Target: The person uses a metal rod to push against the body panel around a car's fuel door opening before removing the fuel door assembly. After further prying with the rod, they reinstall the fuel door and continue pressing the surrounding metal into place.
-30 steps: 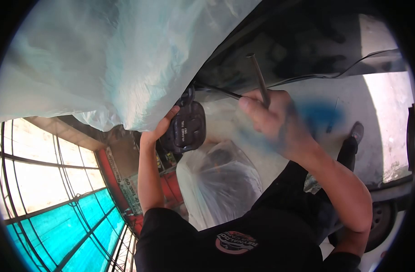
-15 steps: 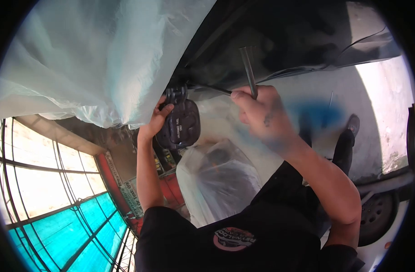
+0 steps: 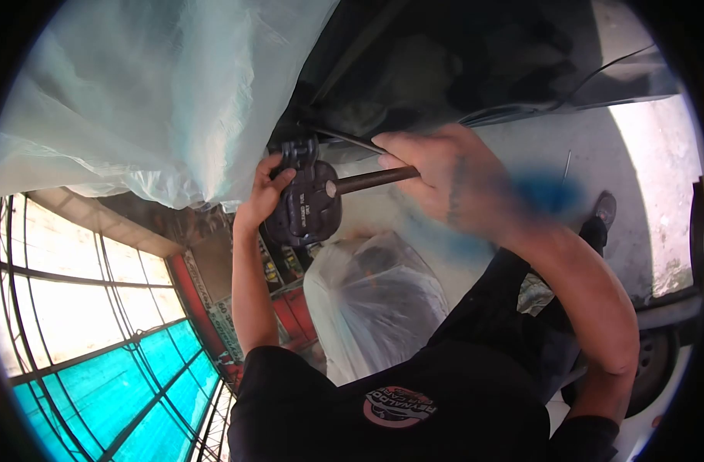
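Observation:
My left hand (image 3: 264,196) is closed around the hinge end of a black fuel door (image 3: 304,219) marked "unleaded fuel only", which hangs open. My right hand (image 3: 452,181), slightly blurred, grips a metal rod with a cross handle (image 3: 375,181). The handle sticks out leftward from the fist and overlaps the fuel door in this view. From the same fist the thin rod shaft (image 3: 342,137) runs up and left to the dark car panel (image 3: 444,69); its far tip is hidden near the filler opening.
Clear plastic sheeting (image 3: 152,85) covers the upper left. Below the hands stands a plastic-wrapped object (image 3: 375,308). A thin rod (image 3: 567,165) shows by the pale floor near my shoe (image 3: 605,208). A car wheel (image 3: 648,373) is at lower right, a barred window (image 3: 98,323) at left.
My right hand has turned, swinging the handle from pointing up to pointing left across the fuel door. The left hand keeps its grip on the fuel door.

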